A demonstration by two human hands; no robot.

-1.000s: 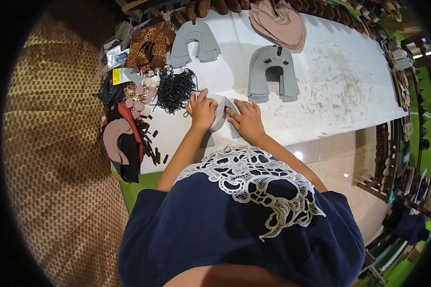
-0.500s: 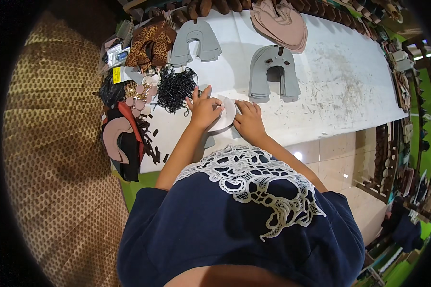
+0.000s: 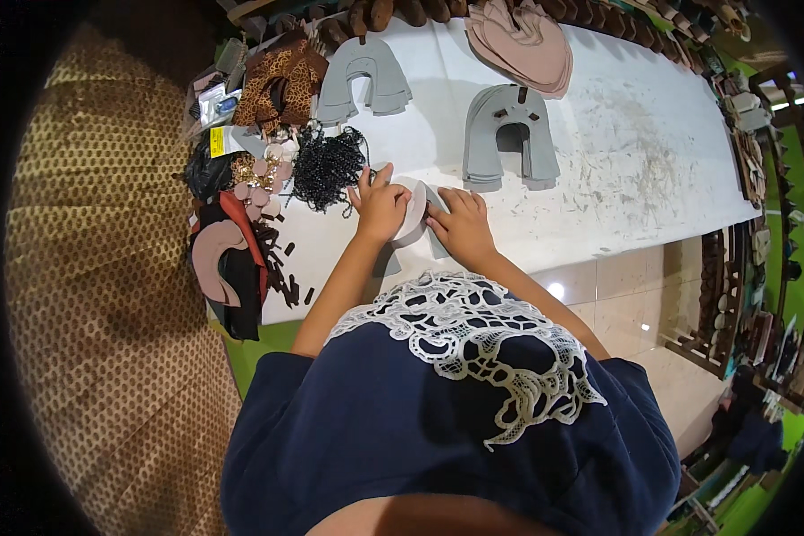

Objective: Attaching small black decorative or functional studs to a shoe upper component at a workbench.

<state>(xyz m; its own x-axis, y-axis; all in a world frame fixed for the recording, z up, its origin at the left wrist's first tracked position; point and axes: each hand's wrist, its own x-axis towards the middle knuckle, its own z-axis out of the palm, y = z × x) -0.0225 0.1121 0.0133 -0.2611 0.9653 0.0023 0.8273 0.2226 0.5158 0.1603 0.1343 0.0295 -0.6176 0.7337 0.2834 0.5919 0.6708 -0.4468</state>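
Note:
A pale grey U-shaped shoe-upper piece (image 3: pixel 413 223) lies at the table's near edge, its light underside partly turned up. My left hand (image 3: pixel 380 212) pinches its left part between thumb and fingers, the other fingers spread. On the right side, my right hand (image 3: pixel 463 225) grips its edge with thumb and forefinger, where a small dark bit shows at the fingertips. Just beyond my left hand is a heap of black beaded strands (image 3: pixel 326 170). The fingers hide part of the piece.
Grey U-shaped stacks (image 3: pixel 482 134) (image 3: pixel 364 76) and a pink stack (image 3: pixel 520 46) stand farther back on the white table (image 3: pixel 634 143). At left are leopard-print pieces (image 3: pixel 281 80), dark brown strips (image 3: pixel 281 268) and a pink curved piece (image 3: pixel 216 261). Shelves (image 3: pixel 724 295) line the right.
The piece's light underside has tilted, and more of its grey edge shows. My right fingertips have shifted slightly left and down, and a small dark bit now shows at them.

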